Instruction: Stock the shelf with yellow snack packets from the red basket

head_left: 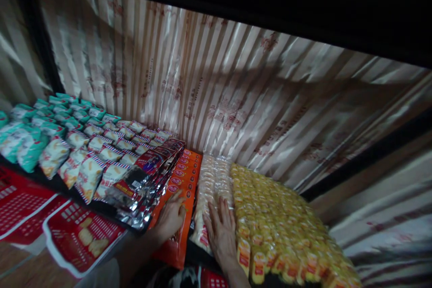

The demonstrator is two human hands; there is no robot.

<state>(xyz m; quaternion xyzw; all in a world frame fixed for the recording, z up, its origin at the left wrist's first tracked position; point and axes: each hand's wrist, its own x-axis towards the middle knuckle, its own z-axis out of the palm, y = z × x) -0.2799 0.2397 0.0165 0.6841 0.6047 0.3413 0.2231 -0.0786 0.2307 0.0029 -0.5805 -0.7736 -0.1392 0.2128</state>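
Observation:
My left hand (171, 216) rests on a stack of flat orange packets (182, 175), its fingers partly bent against the top one and the fingertips hard to make out. To its right, my right hand (222, 231) lies with fingers spread on clear bags of pale, round pieces (209, 180) set in two long rows. Yellow wrapped packs (280, 216) stand in tight rows just beyond my right hand. Left of the orange packets lie dark red and silver packets (155, 162), overlapping one another.
White snack bags with striped edges (97, 144) and teal bags (33, 139) fill the shelf's left side. Red baskets (81, 234) stand below the front edge, one holding a few pale packs. Behind runs a creased, striped sheet (229, 85); a dark beam crosses above.

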